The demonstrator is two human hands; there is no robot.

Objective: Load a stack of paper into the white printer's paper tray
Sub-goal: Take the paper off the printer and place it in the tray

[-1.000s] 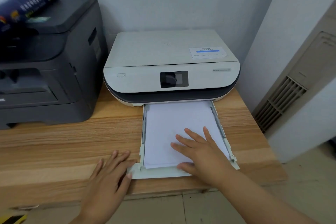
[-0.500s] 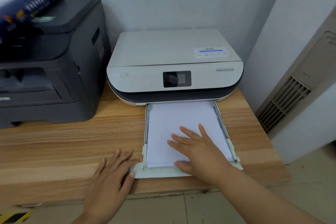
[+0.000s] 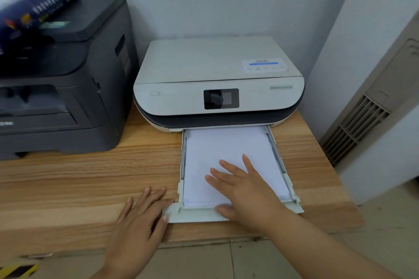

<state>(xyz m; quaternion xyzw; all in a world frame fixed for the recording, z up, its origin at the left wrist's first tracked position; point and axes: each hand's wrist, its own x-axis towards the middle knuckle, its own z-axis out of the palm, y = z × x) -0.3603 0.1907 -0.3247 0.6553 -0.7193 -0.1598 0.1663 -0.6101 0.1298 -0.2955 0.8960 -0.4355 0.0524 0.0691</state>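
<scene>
Paper [image 3: 226, 154] lies as a flat white stack inside the tray [image 3: 229, 216], which is pulled out toward the near edge of the wooden desk [image 3: 79, 176] from under the white printer [image 3: 217, 84].

From the head camera, the only view: the right hand [image 3: 247, 188] rests palm down on the near right part of the stack, fingers spread and flat, gripping nothing. The left hand [image 3: 140, 217] lies open on the desk just left of the tray, fingers loosely together, its fingertips touching the tray's near left corner. A dark printer [image 3: 61, 79] stands to the left with a wrapped ream [image 3: 34, 2] on top, well clear of the work.

Judging the risks: the stack seems to sit a little askew, with more gap along the right rail than the left, so pushing the tray in now could feed sheets crooked or jam them. A push from the left corner alone could twist the tray in its slot. The flat right hand could also drag the top sheets forward and buckle them against the printer's mouth. The tray's near lip overhangs little, yet a heavy press there might tip it.
</scene>
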